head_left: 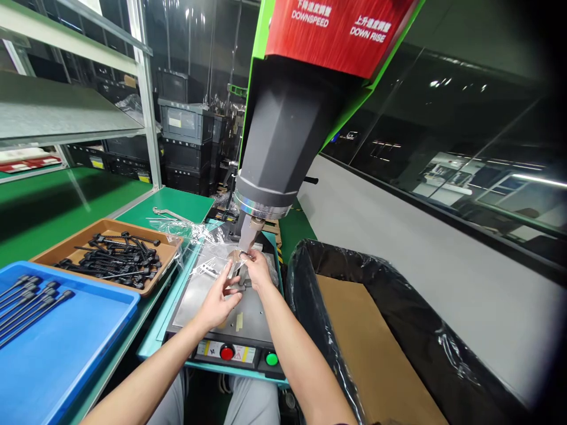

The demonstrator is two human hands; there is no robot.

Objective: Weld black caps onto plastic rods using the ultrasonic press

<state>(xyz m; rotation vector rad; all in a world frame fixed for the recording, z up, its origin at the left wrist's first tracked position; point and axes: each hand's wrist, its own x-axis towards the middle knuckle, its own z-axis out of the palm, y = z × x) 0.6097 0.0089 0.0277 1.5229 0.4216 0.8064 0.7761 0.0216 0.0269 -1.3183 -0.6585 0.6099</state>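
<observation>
Both hands are at the metal fixture (243,276) on the machine's base plate, under the tapered metal tip (248,233) of the press head. My right hand (257,270) comes in from the right, thumb and fingers pinched together at a small dark piece just below the tip. The fingers cover most of that piece, so its kind cannot be made out. On the left side of the fixture, my left hand (218,304) has its fingers stretched and apart, fingertips close to the fixture. Whether they touch it is hard to see.
A brown tray (106,227) holds many black stick-like parts; a blue tray (80,354) has several in a row. Red (227,352) and green (271,359) buttons face me. A black-lined bin (305,307) with cardboard stands right. A wrench (170,213) and plastic bags lie behind.
</observation>
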